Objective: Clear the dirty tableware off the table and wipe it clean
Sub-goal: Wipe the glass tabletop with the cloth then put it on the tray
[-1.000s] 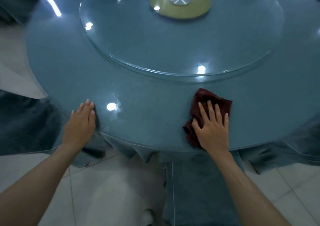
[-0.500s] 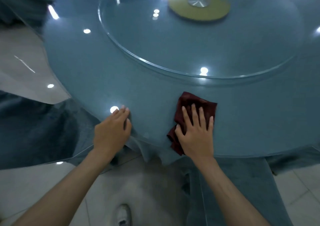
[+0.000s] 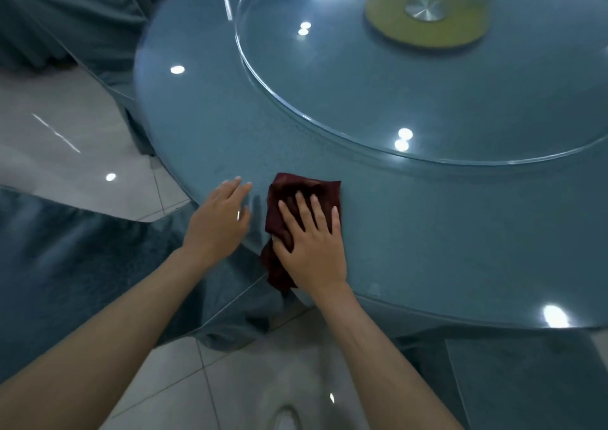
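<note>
Presses the probably soft, limp dark red cloth (image 3: 306, 187) flat under the open right hand (image 3: 312, 252) at lower centre, with the left hand (image 3: 218, 224) open beside it.

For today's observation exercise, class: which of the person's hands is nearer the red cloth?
Right. The right hand lies flat on the cloth; the left hand rests at the table edge just left of it, not touching it.
</note>
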A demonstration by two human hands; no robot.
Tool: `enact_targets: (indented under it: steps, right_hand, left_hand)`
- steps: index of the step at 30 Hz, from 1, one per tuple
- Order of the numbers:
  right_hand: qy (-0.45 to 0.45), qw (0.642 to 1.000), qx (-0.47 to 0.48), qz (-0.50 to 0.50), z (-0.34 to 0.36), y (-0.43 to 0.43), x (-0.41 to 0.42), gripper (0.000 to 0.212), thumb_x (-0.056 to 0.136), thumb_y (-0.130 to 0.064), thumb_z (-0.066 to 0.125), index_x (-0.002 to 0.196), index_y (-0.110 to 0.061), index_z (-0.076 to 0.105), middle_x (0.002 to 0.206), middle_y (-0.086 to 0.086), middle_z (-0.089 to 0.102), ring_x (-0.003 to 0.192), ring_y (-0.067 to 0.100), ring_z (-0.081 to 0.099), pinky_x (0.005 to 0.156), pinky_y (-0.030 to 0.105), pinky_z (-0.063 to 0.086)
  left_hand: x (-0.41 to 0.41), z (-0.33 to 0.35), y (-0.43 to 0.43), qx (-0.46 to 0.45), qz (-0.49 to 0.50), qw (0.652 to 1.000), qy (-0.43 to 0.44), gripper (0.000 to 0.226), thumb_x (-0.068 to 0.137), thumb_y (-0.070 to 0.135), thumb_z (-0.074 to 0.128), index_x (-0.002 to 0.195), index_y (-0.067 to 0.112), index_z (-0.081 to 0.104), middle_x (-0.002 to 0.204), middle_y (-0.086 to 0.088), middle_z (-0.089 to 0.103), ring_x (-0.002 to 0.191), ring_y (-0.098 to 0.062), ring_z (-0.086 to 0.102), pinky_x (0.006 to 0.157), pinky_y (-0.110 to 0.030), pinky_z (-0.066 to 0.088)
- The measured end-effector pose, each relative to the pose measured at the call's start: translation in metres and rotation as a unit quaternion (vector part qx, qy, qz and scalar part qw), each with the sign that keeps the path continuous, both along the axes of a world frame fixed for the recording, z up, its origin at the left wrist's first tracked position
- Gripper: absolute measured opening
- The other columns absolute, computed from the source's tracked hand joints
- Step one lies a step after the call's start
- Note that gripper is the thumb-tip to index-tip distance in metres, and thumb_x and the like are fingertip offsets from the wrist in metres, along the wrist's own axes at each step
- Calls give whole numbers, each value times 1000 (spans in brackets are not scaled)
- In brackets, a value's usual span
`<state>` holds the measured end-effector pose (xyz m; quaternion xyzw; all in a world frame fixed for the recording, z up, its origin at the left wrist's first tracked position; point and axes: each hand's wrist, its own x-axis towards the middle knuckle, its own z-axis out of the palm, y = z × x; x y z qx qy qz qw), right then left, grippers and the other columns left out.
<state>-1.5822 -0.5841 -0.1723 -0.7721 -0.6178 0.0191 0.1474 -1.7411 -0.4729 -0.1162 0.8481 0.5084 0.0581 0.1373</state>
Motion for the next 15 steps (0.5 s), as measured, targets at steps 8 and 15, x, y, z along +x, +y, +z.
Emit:
enact_targets:
  steps: [8, 15]
  right_hand:
    - [-31, 988, -12, -152, -3, -50, 150, 67, 98, -63, 32, 160, -36, 33, 169, -1, 28, 156, 27, 23, 125, 56, 15]
    - [-17, 953, -44, -299, -2, -116, 275, 72, 97, -69, 24, 162, -37, 23, 172, -2, 17, 158, 25, 14, 126, 58, 11]
  left_hand:
    - [4, -8, 38, -5, 42, 999, 15, 47, 109, 32, 40, 156, 27, 45, 166, 2, 36, 154, -23, 32, 119, -52, 35]
    - [15, -21, 30, 41, 97, 994, 1, 41, 108, 42, 42, 144, 33, 59, 159, 10, 46, 148, -18, 42, 107, -51, 46]
